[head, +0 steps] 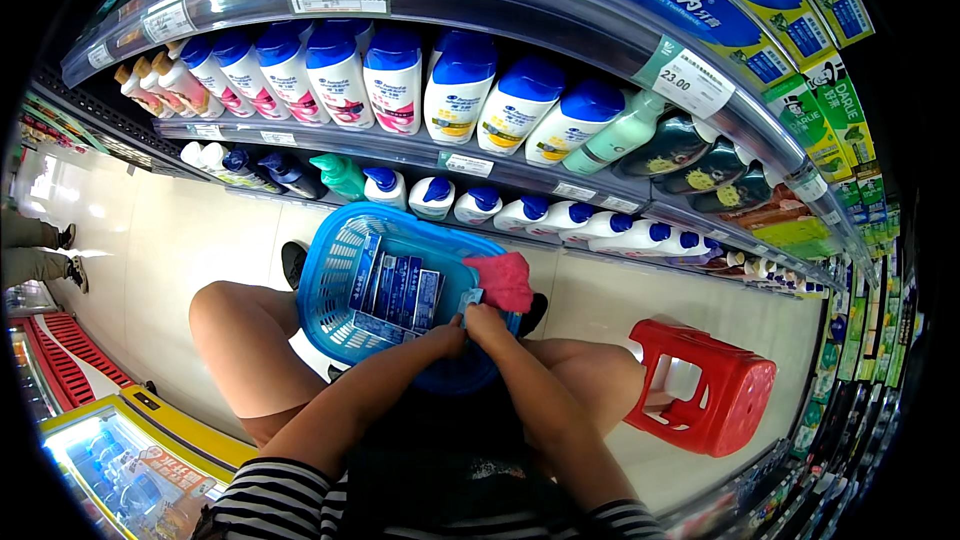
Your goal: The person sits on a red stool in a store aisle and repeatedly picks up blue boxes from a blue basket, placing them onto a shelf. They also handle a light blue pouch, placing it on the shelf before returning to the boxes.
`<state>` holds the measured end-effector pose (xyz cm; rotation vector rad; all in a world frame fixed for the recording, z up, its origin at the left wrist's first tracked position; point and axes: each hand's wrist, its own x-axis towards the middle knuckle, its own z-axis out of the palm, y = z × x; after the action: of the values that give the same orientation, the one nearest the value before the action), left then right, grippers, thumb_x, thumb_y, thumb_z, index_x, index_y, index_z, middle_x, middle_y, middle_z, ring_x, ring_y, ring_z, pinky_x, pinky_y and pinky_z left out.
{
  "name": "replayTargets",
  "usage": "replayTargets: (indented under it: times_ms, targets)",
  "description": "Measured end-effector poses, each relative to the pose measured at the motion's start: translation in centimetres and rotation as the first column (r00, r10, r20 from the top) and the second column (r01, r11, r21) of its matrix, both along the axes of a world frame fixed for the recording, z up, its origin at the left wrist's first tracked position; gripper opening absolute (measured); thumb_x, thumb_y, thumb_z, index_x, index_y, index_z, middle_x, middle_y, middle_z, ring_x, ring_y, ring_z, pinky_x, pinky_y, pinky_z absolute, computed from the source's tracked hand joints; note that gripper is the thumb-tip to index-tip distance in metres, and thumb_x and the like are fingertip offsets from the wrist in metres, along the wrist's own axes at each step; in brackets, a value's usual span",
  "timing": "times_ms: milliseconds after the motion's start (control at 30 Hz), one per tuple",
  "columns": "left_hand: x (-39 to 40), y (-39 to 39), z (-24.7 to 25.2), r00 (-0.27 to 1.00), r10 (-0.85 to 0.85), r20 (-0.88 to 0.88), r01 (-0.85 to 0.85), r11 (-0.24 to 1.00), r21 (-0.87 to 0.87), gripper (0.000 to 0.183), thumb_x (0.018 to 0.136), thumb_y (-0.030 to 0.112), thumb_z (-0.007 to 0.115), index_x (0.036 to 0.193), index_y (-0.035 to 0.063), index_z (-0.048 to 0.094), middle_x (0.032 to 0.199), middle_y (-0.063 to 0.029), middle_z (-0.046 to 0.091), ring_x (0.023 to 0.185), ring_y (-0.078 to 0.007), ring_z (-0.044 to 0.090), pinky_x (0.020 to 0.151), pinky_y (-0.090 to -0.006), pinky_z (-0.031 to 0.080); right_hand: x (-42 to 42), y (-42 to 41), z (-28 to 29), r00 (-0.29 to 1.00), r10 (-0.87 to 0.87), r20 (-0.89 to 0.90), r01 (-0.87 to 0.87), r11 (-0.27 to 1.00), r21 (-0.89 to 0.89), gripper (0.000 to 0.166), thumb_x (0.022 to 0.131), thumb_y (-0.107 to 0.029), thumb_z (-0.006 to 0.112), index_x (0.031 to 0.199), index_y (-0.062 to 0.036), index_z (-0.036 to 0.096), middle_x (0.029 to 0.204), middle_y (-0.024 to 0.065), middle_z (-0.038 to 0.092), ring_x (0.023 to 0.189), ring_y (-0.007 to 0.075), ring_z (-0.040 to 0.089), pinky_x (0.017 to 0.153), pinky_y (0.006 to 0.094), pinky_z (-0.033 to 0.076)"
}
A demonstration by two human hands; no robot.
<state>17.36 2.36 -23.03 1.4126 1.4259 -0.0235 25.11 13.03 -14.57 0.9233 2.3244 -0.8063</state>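
Between my spread knees stands a blue plastic basket (319, 300) with slotted walls. Several dark blue toothpaste boxes (397, 289) lie in it, bunched toward its left and middle. My left hand (448, 339) and my right hand (486, 322) meet over the basket's right part. Their fingers pinch a small pale blue item (470, 298), perhaps a label or packet; the fingers hide its lower end. A bright pink cloth (501, 281) hangs over the right rim, just beyond my right hand.
A red plastic stool (697, 390) lies on its side at right. Ahead, store shelves (420, 154) hold shampoo bottles (394, 82) and pump bottles (480, 204); toothpaste boxes (675, 0) fill the upper right. A yellow-framed display freezer (142, 457) stands at lower left. Another person's legs (34, 251) show at far left.
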Motion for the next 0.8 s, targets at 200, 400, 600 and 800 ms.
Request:
replayTargets:
  times_ms: [200,400,600,800]
  targets:
    - [-0.9,0.5,5.0,0.999,0.031,-0.041,-0.032,0.999,-0.031,0.046,0.089,0.025,0.056,0.131,0.0093,0.059,0.146,-0.0247,0.042,0.118,-0.0380,0.059,0.102,-0.0458,0.047,0.1,-0.1,-1.1,0.999,0.036,-0.023,-0.035,0.999,0.013,0.019,0.085,-0.006,0.055,0.097,0.0001,0.069,0.105,0.0252,0.068,0.096,0.0423,0.067,0.081,0.0500,0.056]
    - [-6.2,-0.1,9.3,0.945,0.314,0.092,-0.326,0.932,0.162,0.042,0.083,0.014,0.066,0.124,0.0067,0.063,0.126,-0.0193,0.061,0.112,-0.0353,0.062,0.096,-0.0420,0.049,-2.1,2.0,3.9,0.987,0.057,-0.151,-0.047,0.996,0.072,0.017,0.080,-0.005,0.058,0.090,-0.0014,0.071,0.093,0.0247,0.069,0.093,0.0415,0.066,0.082,0.0505,0.053]
    - [-11.8,-0.7,18.0,0.809,0.471,0.350,-0.573,0.763,0.298,0.030,0.078,-0.007,0.066,0.106,0.0033,0.072,0.106,-0.0146,0.070,0.100,-0.0286,0.066,0.090,-0.0352,0.051,-5.0,4.9,12.0,0.954,0.060,-0.295,-0.107,0.984,-0.146,0.026,0.078,-0.012,0.069,0.104,-0.0096,0.074,0.097,0.0145,0.072,0.092,0.0321,0.069,0.082,0.0428,0.054]
    - [-17.2,-1.0,25.3,0.625,0.570,0.533,-0.746,0.637,0.194,0.026,0.084,-0.013,0.061,0.100,0.0030,0.074,0.098,-0.0054,0.071,0.093,-0.0143,0.065,0.083,-0.0289,0.053,-6.9,5.1,19.2,0.883,-0.223,-0.412,0.127,0.960,-0.248,0.052,0.080,-0.021,0.074,0.128,-0.0092,0.059,0.091,0.0128,0.071,0.083,0.0248,0.069,0.071,0.0364,0.053]
